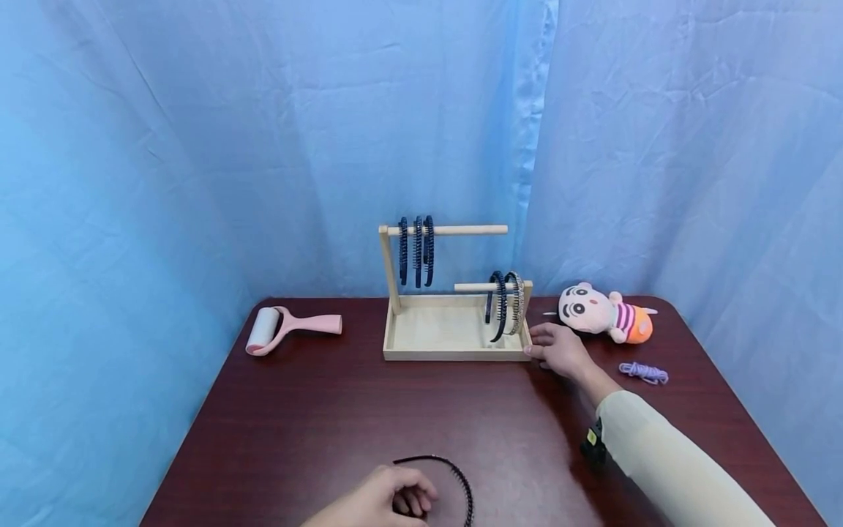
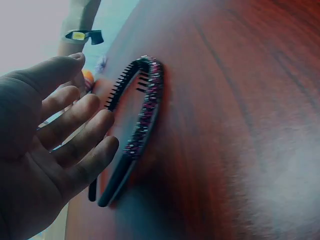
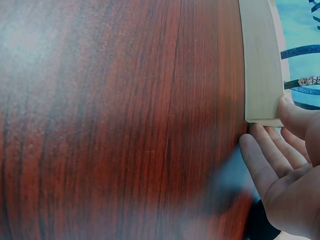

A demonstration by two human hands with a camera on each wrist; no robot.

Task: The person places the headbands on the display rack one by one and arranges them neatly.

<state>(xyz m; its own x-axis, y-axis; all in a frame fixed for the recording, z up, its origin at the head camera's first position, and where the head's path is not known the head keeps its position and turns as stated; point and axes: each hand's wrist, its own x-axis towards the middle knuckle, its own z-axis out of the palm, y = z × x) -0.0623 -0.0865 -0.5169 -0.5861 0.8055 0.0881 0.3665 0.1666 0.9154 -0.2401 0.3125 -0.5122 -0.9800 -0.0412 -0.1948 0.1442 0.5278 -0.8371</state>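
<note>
In the head view a wooden stand [image 1: 454,356] with a shallow tray and two bars stands at the back. Three dark toothed headbands [image 1: 418,252] hang on its upper bar. A black headband [image 1: 500,311] and a glittery one [image 1: 517,307] hang on the lower bar. My right hand [image 1: 560,351] grips the tray's front right corner, thumb at the top edge and fingers against the end. Near the table's front, my left hand [image 1: 395,494] hovers with loosely bent fingers beside a black headband with sparkling stones [image 2: 150,105], and nothing is in its palm.
A pink lint roller [image 1: 296,326] lies at the back left. Right of the stand are a plush doll [image 1: 606,315] and a bundle of purple cord [image 1: 644,373]. Blue curtains [image 1: 329,146] hang behind the dark red wooden table [image 1: 316,417].
</note>
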